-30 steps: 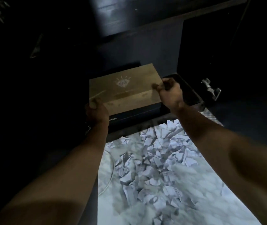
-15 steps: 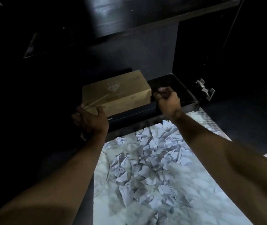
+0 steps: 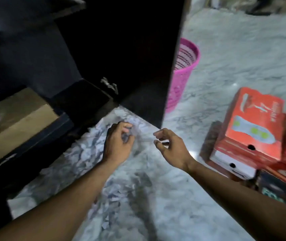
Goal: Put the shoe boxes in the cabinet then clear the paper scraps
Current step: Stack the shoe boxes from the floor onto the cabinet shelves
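Both hands are now off the tan shoe box, which is sitting on a dark box inside the black cabinet. Left hand and right hand are hovering loosely curled, holding nothing, over the paper scraps. Orange shoe boxes are waiting at the right, near a pink basket.

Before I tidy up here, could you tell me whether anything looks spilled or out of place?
Yes: paper scraps are strewn over the marble floor before the open cabinet, though a pink basket stands nearby.
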`<action>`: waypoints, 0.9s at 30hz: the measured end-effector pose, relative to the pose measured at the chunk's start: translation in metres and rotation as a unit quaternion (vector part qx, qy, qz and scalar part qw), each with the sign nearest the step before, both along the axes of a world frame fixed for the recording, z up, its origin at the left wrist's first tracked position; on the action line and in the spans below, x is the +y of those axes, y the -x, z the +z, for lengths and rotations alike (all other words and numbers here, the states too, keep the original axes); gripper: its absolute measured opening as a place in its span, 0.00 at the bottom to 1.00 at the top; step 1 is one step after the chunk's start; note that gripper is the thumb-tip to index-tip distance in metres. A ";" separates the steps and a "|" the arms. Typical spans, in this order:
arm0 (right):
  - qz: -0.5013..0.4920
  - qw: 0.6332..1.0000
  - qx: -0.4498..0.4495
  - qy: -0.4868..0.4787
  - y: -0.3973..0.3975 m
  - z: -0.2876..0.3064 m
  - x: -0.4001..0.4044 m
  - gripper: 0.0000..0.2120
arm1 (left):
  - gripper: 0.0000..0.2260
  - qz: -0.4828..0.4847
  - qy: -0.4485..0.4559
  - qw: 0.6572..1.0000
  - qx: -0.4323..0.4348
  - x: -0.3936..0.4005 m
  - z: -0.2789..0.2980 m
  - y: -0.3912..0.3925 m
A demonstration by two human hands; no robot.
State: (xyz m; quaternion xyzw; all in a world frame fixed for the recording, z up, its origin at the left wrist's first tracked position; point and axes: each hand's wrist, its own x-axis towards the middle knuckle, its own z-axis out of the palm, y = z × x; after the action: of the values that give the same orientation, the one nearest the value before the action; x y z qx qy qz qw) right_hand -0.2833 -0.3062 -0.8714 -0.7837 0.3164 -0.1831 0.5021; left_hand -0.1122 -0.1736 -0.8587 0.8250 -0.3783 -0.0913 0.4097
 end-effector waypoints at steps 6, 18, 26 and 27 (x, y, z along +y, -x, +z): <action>-0.157 0.986 0.047 0.034 0.172 -0.013 -0.020 0.05 | 0.13 -0.154 -0.029 0.985 0.068 -0.071 -0.027 0.123; -0.599 0.767 0.182 0.137 0.448 -0.056 0.008 0.14 | 0.13 -0.352 -0.199 0.890 0.213 -0.121 -0.087 0.343; -0.634 0.751 0.141 -0.123 0.516 -0.097 0.027 0.30 | 0.21 -0.319 -0.250 0.875 0.266 -0.122 -0.100 0.380; -0.634 0.751 0.138 -0.122 0.516 -0.096 0.029 0.27 | 0.21 -0.325 -0.251 0.875 0.255 -0.121 -0.099 0.379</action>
State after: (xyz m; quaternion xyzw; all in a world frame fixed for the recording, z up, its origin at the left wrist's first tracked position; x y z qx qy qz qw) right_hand -0.7992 -0.2768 -0.9678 -0.3517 0.8261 -0.3095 0.3132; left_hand -0.4913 -0.2948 -0.9573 0.6788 -0.4719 -0.5183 0.2186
